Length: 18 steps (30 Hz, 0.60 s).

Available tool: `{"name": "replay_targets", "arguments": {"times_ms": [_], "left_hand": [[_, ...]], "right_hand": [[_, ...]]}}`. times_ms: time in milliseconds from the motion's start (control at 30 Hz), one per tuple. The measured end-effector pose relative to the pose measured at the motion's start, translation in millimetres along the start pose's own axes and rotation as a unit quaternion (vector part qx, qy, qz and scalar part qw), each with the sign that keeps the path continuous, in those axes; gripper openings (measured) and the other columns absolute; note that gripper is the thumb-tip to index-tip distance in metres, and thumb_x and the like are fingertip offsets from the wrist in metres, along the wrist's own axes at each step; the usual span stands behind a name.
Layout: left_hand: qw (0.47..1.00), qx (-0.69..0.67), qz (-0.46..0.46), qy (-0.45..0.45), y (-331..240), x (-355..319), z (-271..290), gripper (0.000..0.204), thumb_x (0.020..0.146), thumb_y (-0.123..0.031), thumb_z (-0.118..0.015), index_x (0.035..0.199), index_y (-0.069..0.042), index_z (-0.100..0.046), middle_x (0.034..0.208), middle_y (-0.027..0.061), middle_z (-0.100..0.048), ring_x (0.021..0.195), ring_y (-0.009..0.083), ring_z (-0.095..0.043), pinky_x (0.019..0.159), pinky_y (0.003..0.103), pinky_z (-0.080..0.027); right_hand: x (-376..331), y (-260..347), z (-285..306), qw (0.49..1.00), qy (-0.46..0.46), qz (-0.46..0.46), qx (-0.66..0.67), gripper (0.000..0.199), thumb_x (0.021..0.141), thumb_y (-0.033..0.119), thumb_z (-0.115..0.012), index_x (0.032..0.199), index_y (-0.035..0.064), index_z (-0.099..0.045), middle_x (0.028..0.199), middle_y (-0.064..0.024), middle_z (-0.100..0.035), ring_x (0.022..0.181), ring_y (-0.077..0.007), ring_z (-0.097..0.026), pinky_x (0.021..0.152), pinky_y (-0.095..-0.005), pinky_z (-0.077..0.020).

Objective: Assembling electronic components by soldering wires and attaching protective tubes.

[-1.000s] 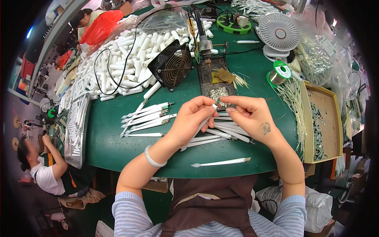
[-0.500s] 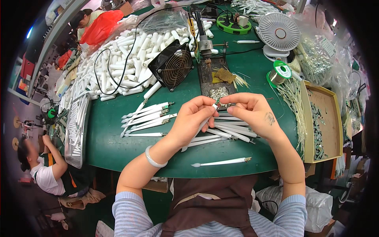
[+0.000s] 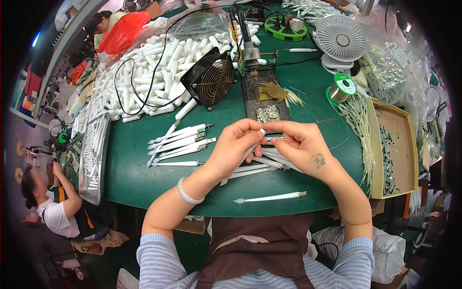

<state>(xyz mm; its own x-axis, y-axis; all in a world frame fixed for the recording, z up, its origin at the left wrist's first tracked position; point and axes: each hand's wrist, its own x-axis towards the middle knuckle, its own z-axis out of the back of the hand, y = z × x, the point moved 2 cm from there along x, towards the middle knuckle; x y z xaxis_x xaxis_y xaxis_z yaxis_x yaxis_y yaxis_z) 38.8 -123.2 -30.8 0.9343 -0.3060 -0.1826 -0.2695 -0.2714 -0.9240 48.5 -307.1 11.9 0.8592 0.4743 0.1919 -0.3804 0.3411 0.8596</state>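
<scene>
My left hand (image 3: pixel 239 144) is closed round a slim white plastic tube (image 3: pixel 263 131), its upper end showing between thumb and forefinger. My right hand (image 3: pixel 302 147) meets that end with its forefinger; its other fingers are curled, and whatever lies in them is too small to make out. Beneath both hands, several white tubes (image 3: pixel 284 158) lie in a loose bundle. To the left is another group of white tubes (image 3: pixel 183 143) with flame-shaped tips and small circuit boards at their ends. One single tube (image 3: pixel 269 198) rests near the table's front edge.
Ahead stand a soldering iron in its stand (image 3: pixel 250 55), a black fan (image 3: pixel 210 81) and a white fan (image 3: pixel 340 39). A solder spool (image 3: pixel 342 88) and a box of circuit boards (image 3: pixel 409 149) are on the right. White tubes (image 3: pixel 159 72) are heaped back left.
My right hand has shifted slightly down and its forefinger has straightened against the tube's end. The green piece seen between the fingertips is now out of sight. My left hand has hardly moved.
</scene>
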Motion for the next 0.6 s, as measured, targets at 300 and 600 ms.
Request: {"name": "replay_targets", "arguments": {"times_ms": [300,600], "left_hand": [[0.998,-0.045,0.027,0.019,-1,0,4,0.014,0.097,-0.008,-0.053,0.105,0.001,-0.058,0.087,0.0086,-0.065,0.057,0.0092,-0.053,0.047,0.020,-0.039],[1.000,0.006,0.002,-0.003,-1,-2,1,0.013,0.096,-0.009,-0.054,0.104,0.000,-0.059,0.085,0.0069,-0.065,0.059,0.0082,-0.055,0.047,0.020,-0.039]], "right_hand": [[1,-9,-1,0.994,-0.047,0.083,-0.048,0.029,0.083,0.000,-0.066,0.112,0.0027,-0.071,0.057,0.0015,-0.043,0.052,-0.0046,-0.036,0.048,-0.0240,-0.0313],[4,-10,-2,0.998,-0.034,-0.001,-0.055,0.011,0.083,0.004,-0.070,0.094,0.0033,-0.068,0.055,0.0041,-0.033,0.051,-0.0050,-0.032,0.049,-0.0256,-0.0302]]}}
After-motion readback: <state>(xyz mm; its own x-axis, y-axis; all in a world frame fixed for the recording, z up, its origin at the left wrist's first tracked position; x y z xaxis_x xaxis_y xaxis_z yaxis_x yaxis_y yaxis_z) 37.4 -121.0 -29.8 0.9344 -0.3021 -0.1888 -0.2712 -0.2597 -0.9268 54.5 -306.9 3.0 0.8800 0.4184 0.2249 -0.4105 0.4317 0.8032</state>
